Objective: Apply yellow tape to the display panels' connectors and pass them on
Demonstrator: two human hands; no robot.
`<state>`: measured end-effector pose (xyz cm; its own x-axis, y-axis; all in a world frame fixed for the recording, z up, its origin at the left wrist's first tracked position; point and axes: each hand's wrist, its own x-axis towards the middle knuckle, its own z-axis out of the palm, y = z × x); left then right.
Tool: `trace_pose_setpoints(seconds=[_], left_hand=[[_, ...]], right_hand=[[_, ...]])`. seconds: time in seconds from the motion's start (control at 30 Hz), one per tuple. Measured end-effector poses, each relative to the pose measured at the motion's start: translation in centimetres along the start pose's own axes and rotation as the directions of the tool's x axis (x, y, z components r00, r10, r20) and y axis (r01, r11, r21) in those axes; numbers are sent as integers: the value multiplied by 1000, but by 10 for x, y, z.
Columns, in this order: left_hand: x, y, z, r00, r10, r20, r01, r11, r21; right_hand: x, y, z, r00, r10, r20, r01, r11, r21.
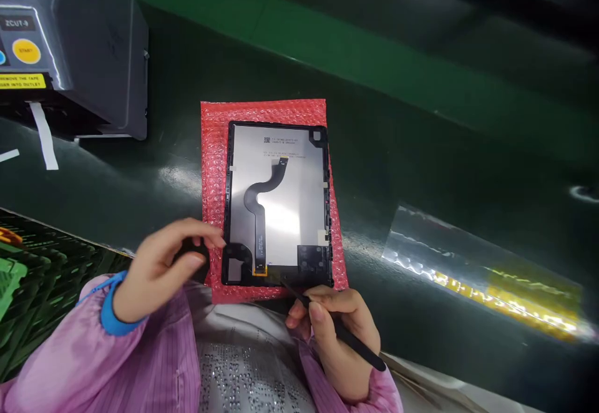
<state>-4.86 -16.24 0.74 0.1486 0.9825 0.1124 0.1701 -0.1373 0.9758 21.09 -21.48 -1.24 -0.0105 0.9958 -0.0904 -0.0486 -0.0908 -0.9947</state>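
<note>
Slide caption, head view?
Right hand holds a slim black tool at a display panel on red bubble wrap; left hand alongside.

Dark green worktable (421, 157), glossy, pale glare patches on top. Brighter green band (243, 14) along its far edge; beyond, dark area (468, 32), too dim to identify. Green plastic crates (56, 288) by near left edge.

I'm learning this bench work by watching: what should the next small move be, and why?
Probably settle the left hand on the left edge of the panel to steady it. The panel lies on red bubble wrap, the right hand holds a black tool with its tip at the near edge, and the left hand is open beside the left edge; contact is unclear.
</note>
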Motion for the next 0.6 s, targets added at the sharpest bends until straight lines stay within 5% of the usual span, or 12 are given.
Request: trace_pose_setpoints(seconds=[0.1,0.17,0.3,0.4,0.5,0.53,0.6], left_hand=[[9,-5,-30,926,-222,-306,92,918,-387],[17,-5,-56,863,-329,-382,119,869,-480],[26,-2,-84,799,-342,-495,139,905,-402],[21,0,-71,823,-234,-518,106,959,-265],[10,3,-41,940,51,-338,-47,999,19],[7,4,-30,973,153,-172,-131,982,134],[3,6,-10,945,255,203,-308,904,297]], right_hand=[[1,-1,-2,1000,14,2,-14,1000,9],[2,-2,-2,1000,4,14,-4,1000,12],[4,-3,-1,1000,-13,24,12,999,32],[3,-3,-1,999,-21,39,20,999,38],[2,-2,-1,999,-24,36,23,999,24],[2,-2,-1,999,-17,31,16,1000,15],[3,-1,-1,999,-14,29,14,1000,5]])
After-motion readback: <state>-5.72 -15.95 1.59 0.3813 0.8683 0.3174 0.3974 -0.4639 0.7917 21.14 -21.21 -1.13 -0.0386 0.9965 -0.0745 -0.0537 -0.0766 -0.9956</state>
